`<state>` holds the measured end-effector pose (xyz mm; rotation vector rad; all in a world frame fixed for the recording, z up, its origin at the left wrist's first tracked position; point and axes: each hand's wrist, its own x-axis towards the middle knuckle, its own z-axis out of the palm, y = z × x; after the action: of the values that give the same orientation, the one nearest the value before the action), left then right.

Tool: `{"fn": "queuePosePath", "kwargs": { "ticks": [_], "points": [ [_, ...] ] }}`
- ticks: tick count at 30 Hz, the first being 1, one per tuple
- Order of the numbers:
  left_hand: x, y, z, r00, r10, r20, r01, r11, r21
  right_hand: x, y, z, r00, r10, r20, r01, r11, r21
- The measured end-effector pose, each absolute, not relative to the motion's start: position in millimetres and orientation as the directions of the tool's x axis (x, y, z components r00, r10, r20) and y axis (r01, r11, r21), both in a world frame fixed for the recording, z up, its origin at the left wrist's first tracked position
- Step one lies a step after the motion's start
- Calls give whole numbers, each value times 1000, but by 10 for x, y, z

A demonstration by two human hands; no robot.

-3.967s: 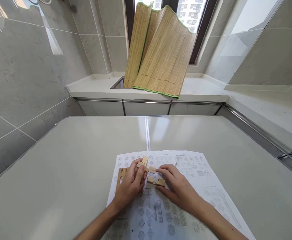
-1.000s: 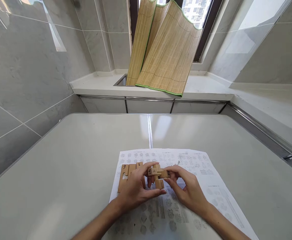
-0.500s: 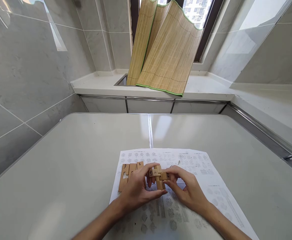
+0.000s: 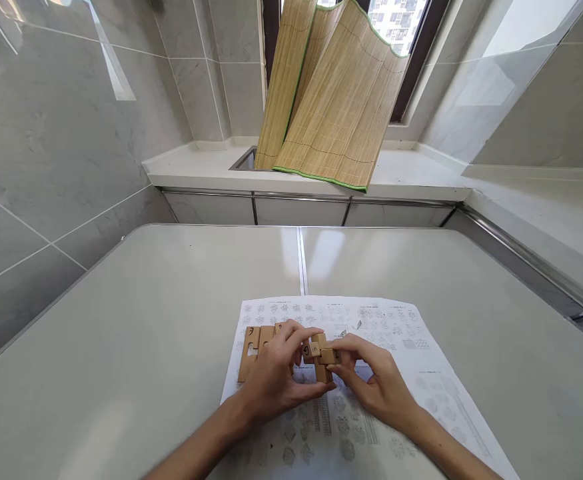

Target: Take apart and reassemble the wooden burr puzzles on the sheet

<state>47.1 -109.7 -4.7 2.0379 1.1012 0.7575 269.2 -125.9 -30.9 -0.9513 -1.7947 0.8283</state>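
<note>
Several notched wooden puzzle pieces, crossed and fitted into one another, are held above the printed sheet. My left hand is closed on the upright piece, index finger at its top and thumb at its bottom. From the right, my right hand pinches the end of the crosswise piece between thumb and fingers. Dark marks show on the pieces. Beside my left hand, more notched wooden pieces lie side by side on the paper, some partly covered by that hand.
The sheet, printed with small diagrams, lies on a pale table with a seam down its middle. Tiled walls rise at the sides. Beyond the table, a bamboo mat leans at the window over a white ledge.
The crosswise and upright pieces have turned slightly in my fingers, and both hands keep their hold. The whole view has shifted a little.
</note>
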Motion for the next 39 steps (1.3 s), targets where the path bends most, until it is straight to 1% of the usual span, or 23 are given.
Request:
{"fn": "queuePosePath", "kwargs": {
  "ticks": [5, 9, 14, 18, 21, 25, 29, 31, 34, 37, 39],
  "points": [
    [481, -1109, -29, 474, 868, 146, 412, -365, 835, 2706, -1258, -329, -283, 873, 397, 270, 469, -841],
    [493, -1116, -27, 433, 885, 171, 382, -352, 854, 2709, -1247, -346, -267, 890, 371, 258, 436, -862],
    [488, -1112, 40, 376, 909, 180, 352, -320, 880, 2706, -1218, -319, -246, 931, 272, 273, 335, -902],
    [483, -1123, 106, 390, 906, 166, 337, -308, 889, 2695, -1205, -273, -321, 930, 176, 280, 271, -921],
    [484, -1140, 126, 418, 894, 162, 339, -319, 885, 2690, -1201, -240, -379, 920, 100, 204, 189, -961],
    [481, -1153, 127, 456, 869, 192, 340, -369, 865, 2703, -1187, -205, -474, 881, 7, 37, 27, -999],
    [472, -1154, 113, 499, 834, 236, 291, -418, 861, 2724, -1171, -204, -507, 862, -17, -55, -53, -997],
    [471, -1155, 102, 500, 832, 239, 288, -421, 860, 2728, -1165, -212, -499, 866, -14, -84, -65, -994],
    [469, -1156, 79, 487, 851, 195, 312, -378, 872, 2723, -1145, -217, -460, 888, -34, -146, -113, -983],
    [464, -1152, 50, 466, 875, 128, 321, -303, 897, 2735, -1088, -217, -365, 925, -106, -287, -220, -932],
    [460, -1145, 35, 425, 896, 125, 316, -276, 907, 2776, -1028, -227, -274, 951, -143, -416, -251, -874]
  ]
}}
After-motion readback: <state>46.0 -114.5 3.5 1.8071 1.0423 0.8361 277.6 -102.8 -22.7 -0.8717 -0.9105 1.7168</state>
